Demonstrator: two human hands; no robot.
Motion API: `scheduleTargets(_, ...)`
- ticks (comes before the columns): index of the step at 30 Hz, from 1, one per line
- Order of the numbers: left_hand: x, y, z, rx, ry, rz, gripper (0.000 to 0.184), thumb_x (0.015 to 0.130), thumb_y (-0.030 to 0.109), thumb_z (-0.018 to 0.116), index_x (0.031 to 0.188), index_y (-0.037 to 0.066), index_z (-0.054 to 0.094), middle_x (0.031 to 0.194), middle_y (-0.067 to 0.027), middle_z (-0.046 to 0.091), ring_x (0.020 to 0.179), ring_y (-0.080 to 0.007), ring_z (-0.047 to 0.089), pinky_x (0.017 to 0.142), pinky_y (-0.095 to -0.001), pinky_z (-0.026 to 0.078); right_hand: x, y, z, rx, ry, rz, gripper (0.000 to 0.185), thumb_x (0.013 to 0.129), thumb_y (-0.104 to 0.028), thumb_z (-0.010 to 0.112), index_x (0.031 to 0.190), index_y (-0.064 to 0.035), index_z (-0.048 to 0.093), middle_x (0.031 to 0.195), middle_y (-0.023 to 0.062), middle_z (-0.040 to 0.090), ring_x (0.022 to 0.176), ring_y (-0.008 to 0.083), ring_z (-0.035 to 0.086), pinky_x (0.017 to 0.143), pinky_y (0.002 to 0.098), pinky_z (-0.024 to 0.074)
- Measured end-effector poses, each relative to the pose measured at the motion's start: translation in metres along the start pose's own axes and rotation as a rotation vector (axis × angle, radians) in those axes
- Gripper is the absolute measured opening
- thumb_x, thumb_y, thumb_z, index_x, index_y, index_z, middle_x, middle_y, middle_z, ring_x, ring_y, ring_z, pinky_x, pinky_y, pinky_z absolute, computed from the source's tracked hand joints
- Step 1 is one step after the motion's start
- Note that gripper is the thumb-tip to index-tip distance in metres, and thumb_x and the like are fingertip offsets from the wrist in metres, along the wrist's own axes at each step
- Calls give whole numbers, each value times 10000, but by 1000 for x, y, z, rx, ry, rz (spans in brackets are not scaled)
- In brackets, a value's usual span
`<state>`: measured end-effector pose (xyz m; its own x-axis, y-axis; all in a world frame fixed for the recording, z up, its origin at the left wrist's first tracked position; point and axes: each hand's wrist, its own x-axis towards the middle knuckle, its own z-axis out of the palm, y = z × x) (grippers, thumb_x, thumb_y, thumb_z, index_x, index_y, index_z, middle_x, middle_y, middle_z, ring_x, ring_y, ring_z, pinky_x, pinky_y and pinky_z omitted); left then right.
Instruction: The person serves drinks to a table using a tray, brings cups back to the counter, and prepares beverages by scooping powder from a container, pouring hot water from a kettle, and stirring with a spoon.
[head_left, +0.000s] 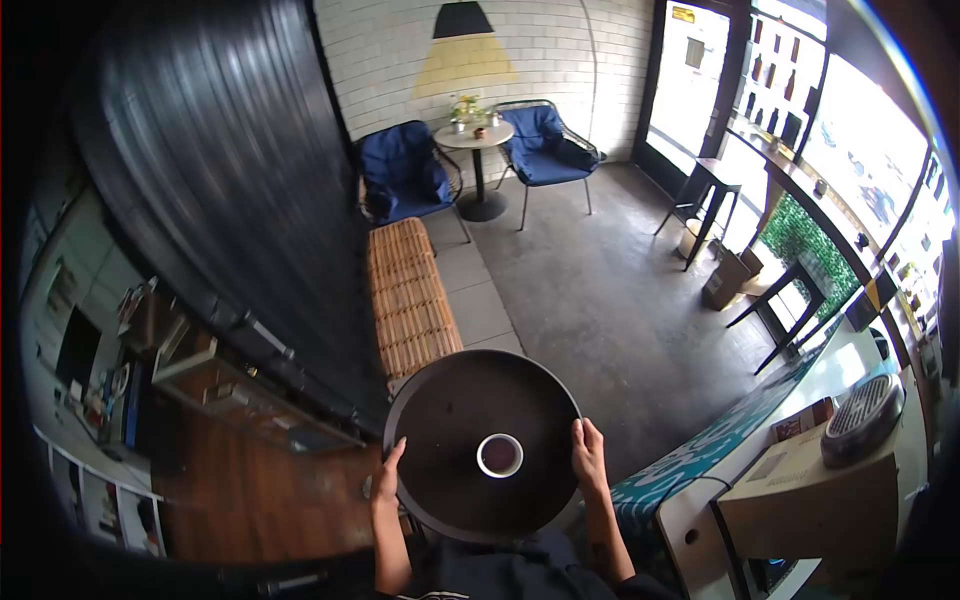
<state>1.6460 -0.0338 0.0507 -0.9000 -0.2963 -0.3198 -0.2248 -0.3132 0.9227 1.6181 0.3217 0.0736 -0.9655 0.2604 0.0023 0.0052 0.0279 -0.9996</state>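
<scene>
The round white cup (499, 456), maybe china, sits near the middle of the round black plastic-looking tray (437, 450), gripped by the left hand (387, 478) and right hand (590, 454), and could slide if 1 side dips.

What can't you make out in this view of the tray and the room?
- Head view: fingers of the left hand and right hand, mostly hidden beneath the tray.
- Head view: what the cup holds; too small and dark.
- Head view: detail past the window, washed out by glare.
</scene>
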Motion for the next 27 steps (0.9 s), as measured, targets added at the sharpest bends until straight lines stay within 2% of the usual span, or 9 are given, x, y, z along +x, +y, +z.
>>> scheduleTargets(3, 61, 17, 32, 103, -19, 81, 523, 904, 265, 711, 1325, -9, 567, 1306, -103, 606, 1175, -213, 582, 1025, -351, 436, 51, 8, 6, -62, 37, 23, 338, 1061, -235, 492, 786, -64, 396, 741, -63, 286, 706, 56, 286, 582, 264, 275)
scheduleTargets(7, 151, 30, 74, 120, -94, -57, 594, 891, 280, 726, 1356, -36, 536, 1338, -136, 583, 1249, -227, 535, 1076, -352, 397, 123, 15, 13, -74, 144, -41, 347, 1062, -222, 475, 788, -21, 404, 700, -25, 332, 682, 78, 316, 577, 294, 315)
scheduleTargets(9, 201, 41, 114, 371, 25, 140, 638, 882, 294, 735, 1378, -45, 520, 1379, -150, 560, 1288, -245, 512, 1099, -361, 377, 159, 10, 10, -58, 158, 105, 332, 1060, -208, 474, 794, -19, 413, 707, -27, 341, 679, 75, 329, 579, 287, 319)
scheduleTargets(10, 215, 58, 141, 311, -108, 206, 659, 876, 307, 738, 1377, -60, 519, 1409, -165, 537, 1313, -257, 494, 1116, -367, 359, 182, 4, 10, -60, 206, 55, 330, 1059, -210, 477, 799, -17, 416, 707, -24, 341, 681, 78, 331, 581, 288, 322)
scheduleTargets(13, 278, 66, 186, 33, -364, -189, 577, 923, 283, 668, 1364, -65, 537, 1435, -157, 518, 1355, -241, 457, 1145, -362, 332, 230, -6, -2, -141, 281, -7, 329, 1058, -223, 481, 825, 1, 417, 704, -3, 342, 685, 98, 328, 585, 303, 328)
scheduleTargets(17, 346, 61, 255, 154, -347, -117, 559, 955, 303, 606, 1356, -81, 539, 1391, -188, 556, 1273, -254, 549, 1091, -362, 411, 295, -19, -17, -105, 392, -29, 357, 1070, -226, 476, 778, -46, 379, 718, -53, 296, 687, 62, 290, 570, 274, 288)
scheduleTargets(18, 359, 64, 273, 146, -350, -66, 565, 953, 309, 600, 1344, -95, 543, 1336, -192, 595, 1197, -260, 602, 1042, -363, 459, 312, -19, -21, -112, 407, -29, 355, 1071, -224, 475, 776, -51, 378, 720, -55, 292, 688, 60, 287, 573, 270, 286)
scheduleTargets(21, 381, 103, 330, 102, -465, -165, 569, 946, 314, 600, 1331, -101, 547, 1322, -195, 595, 1183, -254, 602, 1027, -367, 471, 358, -13, -32, -122, 441, 12, 344, 1074, -218, 469, 776, -71, 380, 733, -69, 284, 694, 51, 266, 580, 250, 272)
scheduleTargets(27, 502, 75, 397, -154, -512, -197, 586, 912, 337, 613, 1306, -92, 552, 1250, -189, 634, 1105, -257, 635, 988, -365, 496, 485, 4, -37, -47, 450, 38, 347, 1077, -221, 462, 774, -78, 369, 744, -76, 279, 701, 50, 267, 585, 252, 271)
